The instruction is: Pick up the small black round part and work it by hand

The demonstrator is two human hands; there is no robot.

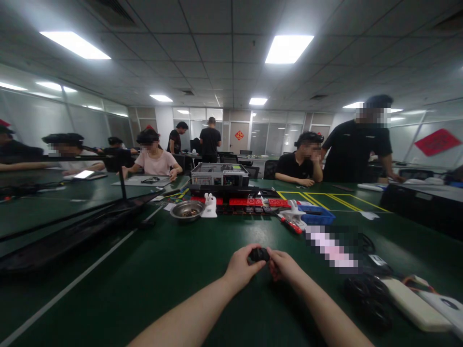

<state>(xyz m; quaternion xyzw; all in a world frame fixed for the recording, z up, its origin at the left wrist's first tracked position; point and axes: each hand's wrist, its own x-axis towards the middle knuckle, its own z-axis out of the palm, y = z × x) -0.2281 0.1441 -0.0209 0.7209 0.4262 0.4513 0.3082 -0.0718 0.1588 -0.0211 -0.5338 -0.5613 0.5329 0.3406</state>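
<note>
Just above the green table, my left hand [239, 265] grips a small black part [259, 254] between thumb and fingers. The part is dark and too small to name its kind. My right hand [284, 265] meets it from the other side, thumb and fingertips pinched together at its right edge. Whether those fingers also hold something tiny of their own cannot be seen. Beyond both hands stand a metal bowl [187, 210] with small pieces inside and a white bracket-like piece [209, 207].
A computer case [219, 174] stands at the centre back, behind a red strip [249, 202]. Right of it are a blue tray [318, 215] and a red-handled tool [291, 225]. Black round objects [367, 294] and a cream block [415, 304] lie near right. A long black frame [72, 226] fills the left.
</note>
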